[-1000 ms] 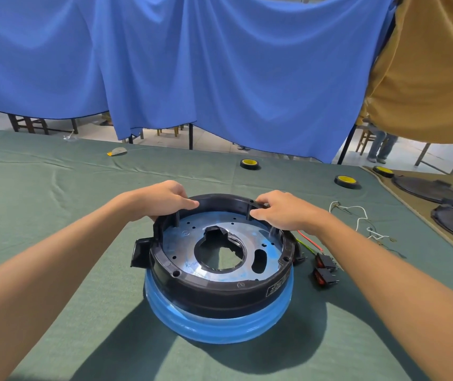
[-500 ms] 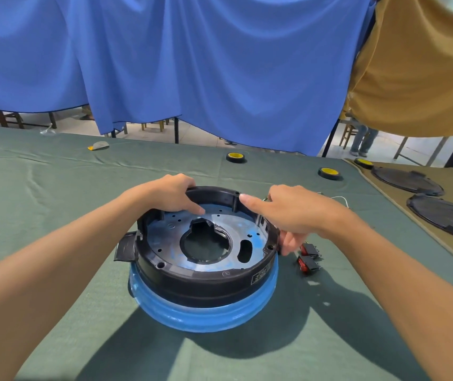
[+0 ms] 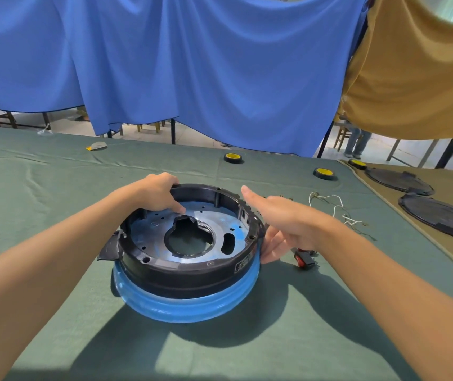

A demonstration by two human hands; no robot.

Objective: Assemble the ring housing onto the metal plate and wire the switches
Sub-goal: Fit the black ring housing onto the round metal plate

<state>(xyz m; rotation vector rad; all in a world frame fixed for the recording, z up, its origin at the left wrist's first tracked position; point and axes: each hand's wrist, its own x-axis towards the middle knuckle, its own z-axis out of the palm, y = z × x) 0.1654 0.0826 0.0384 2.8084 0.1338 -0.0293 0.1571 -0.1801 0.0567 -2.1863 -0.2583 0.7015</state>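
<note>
Black ring housing (image 3: pixel 189 273): left hand (image 3: pixel 156 195) grips rim, right hand (image 3: pixel 283 218) straight-fingered, part-hiding switches (image 3: pixel 305 260).

The right grip (image 3: pixel 288 224) has let go of the housing's (image 3: pixel 192 273) far right rim and moved round to its right side. A second ago its fingers (image 3: pixel 272 248) curled over the rim; now they lie straight against the outer wall, thumb stretched above the rim. It now hides the coloured wires, and only one switch (image 3: pixel 305 259) shows. The left grip (image 3: pixel 155 193) now reaches a fingertip down onto the plate (image 3: pixel 151 229).
</note>
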